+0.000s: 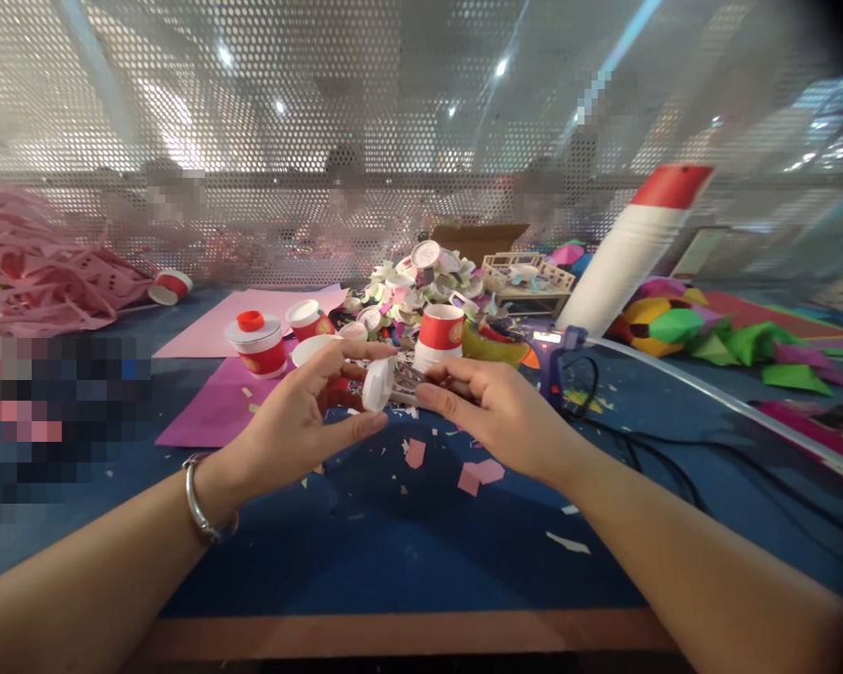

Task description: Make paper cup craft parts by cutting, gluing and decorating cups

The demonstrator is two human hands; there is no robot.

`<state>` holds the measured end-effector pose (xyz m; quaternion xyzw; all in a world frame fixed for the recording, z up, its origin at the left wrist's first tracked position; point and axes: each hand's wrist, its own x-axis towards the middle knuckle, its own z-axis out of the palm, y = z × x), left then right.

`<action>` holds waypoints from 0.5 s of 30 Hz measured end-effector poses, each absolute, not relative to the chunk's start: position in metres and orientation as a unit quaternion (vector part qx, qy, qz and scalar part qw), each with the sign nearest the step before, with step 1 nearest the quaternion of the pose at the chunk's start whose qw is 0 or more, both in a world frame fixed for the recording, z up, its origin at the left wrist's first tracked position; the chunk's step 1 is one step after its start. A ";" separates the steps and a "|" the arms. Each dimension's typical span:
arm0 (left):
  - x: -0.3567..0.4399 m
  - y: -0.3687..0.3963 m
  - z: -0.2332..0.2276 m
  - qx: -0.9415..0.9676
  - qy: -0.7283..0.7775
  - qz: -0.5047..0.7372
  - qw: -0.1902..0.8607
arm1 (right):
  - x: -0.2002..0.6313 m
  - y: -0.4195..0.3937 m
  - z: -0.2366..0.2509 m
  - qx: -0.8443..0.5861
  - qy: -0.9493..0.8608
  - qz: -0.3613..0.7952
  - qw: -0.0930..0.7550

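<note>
Your forearms (105,552) reach over the blue table (393,552) to a white piece (377,385).
Your left hand (288,402) pinches it above paper scraps (414,454); your right hand (495,402) grips a slim grey tool (405,399), too unclear to name, just beside it. Beyond stands a red-and-white cup (441,332), a glue gun (552,363) to its right.

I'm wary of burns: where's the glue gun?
In the head view, the glue gun is right of centre, beyond the right hand, near the base of the tilted cup stack.
</note>
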<state>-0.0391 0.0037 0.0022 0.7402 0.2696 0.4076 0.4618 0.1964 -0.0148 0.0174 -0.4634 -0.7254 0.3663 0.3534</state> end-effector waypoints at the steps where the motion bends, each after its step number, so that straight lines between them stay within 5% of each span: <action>1: -0.039 0.004 0.002 0.741 0.269 0.408 0.460 | 0.196 -0.015 0.018 -0.464 -0.727 0.365 0.352; 15: -0.040 0.002 0.003 0.754 0.255 0.412 0.444 | 0.198 -0.014 0.017 -0.448 -0.742 0.357 0.349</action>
